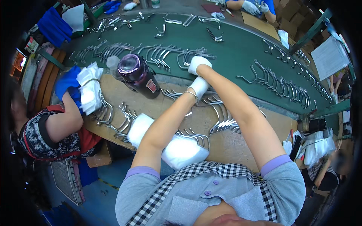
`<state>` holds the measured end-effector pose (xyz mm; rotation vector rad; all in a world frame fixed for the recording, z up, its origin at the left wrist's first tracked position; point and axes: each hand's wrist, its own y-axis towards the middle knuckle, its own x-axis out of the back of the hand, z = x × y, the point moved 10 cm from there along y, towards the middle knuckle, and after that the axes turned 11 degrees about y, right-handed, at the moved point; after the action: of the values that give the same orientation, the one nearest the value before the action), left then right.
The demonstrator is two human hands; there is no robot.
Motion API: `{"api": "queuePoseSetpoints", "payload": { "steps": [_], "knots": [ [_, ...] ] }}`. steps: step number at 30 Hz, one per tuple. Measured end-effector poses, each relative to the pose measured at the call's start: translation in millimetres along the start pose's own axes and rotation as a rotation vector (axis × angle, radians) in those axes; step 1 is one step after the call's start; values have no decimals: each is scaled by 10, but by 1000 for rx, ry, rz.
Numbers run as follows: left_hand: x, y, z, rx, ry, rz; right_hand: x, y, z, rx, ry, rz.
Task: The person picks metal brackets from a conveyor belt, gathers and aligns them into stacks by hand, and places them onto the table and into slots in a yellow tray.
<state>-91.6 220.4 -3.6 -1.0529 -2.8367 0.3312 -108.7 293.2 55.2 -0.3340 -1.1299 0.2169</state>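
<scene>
Premises: factory workshop, prod. type. Evid.: long green worktop (235,56) w/ rows of curved metal parts (228,123), cardboard boxes (292,10) at upper rt., bundled white bags (90,90) at lt. Co-worker (62,126) seen at lt., another opp. w/ white gloves (250,6); paper sheet (330,57) by green metal frame (312,32), rt.

Watching remotely, I see both forearms bare, converging just above the middle of the frame. My left arm (162,132) slants up and rightward from the lower left, slightly bent at the elbow; my right arm (241,109) stretches up and leftward from the lower right. Both hands are gloved in white, my right hand (199,65) farther up the frame, my left hand (199,87) close below it. I can't make out their fingers.
</scene>
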Motion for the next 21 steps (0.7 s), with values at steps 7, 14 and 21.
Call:
{"api": "queuePoseSetpoints", "payload": {
  "steps": [7,14,21],
  "knots": [
    [252,-99,210,266,-814,-252,79,185,-454,33,395,260],
    [531,58,-28,-148,-1326,-256,26,-382,-675,200,820,366],
    [240,-14,-326,-162,-918,-56,107,-934,-1001,243,1046,92]
  ]
}}
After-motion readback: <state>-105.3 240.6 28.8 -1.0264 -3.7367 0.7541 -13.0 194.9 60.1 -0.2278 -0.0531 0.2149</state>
